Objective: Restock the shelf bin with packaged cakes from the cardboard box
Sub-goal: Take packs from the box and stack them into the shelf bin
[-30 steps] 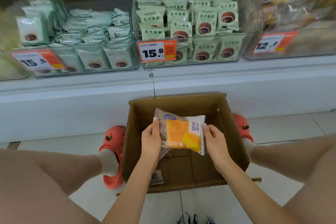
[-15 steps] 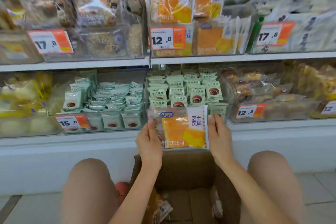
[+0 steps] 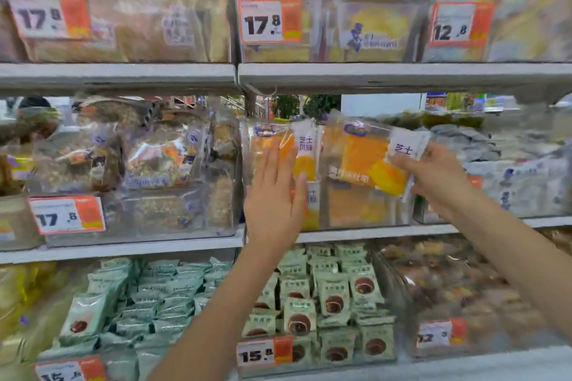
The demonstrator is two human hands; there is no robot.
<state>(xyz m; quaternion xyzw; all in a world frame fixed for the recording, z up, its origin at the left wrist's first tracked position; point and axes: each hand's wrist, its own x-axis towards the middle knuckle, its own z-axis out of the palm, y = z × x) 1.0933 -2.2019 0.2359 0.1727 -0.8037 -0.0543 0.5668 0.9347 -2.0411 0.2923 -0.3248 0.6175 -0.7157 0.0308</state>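
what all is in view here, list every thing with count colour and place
held cake pack: one, orange and clear, at the middle shelf bin
cake packs in bin: several, orange, middle shelf, centre
clear bin: one, see-through, middle shelf
green snack packs: many, pale green, bottom shelf
bread bags: several, tan, top shelf left
price tags: several, white and orange, on bin fronts
shelves: three, white
left hand: flat, fingers straight, against the bin's packs
right hand: pinches the held cake pack's right end
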